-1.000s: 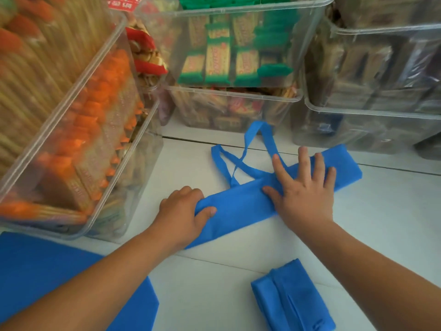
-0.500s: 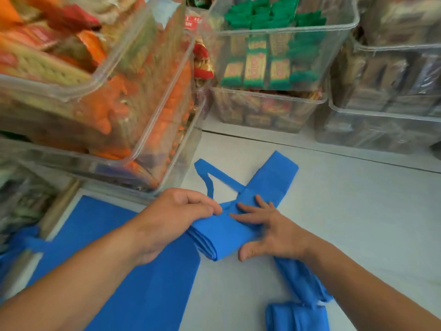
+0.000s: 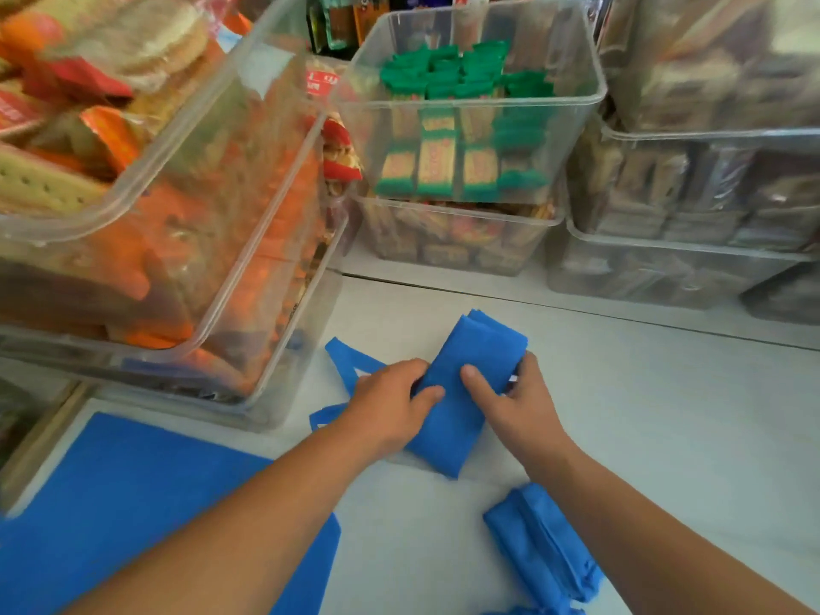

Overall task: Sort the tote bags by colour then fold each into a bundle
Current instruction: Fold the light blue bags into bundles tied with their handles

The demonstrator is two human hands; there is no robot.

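Head view — left hand [image 3: 386, 410] and right hand [image 3: 519, 406] pinch the folded blue tote bag [image 3: 470, 357], each grip closed.

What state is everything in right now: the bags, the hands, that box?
Blue fabric tote bag between the hands: folded into a thick strip, handles loose at left.
Left hand: grips the strip's left edge.
Right hand: grips its right edge.
Small blue fabric bundle: fully folded, lying free.
Large blue fabric tote bag: spread flat, unfolded.
Clear plastic bin of green-wrapped packs: lidless, partly filled.
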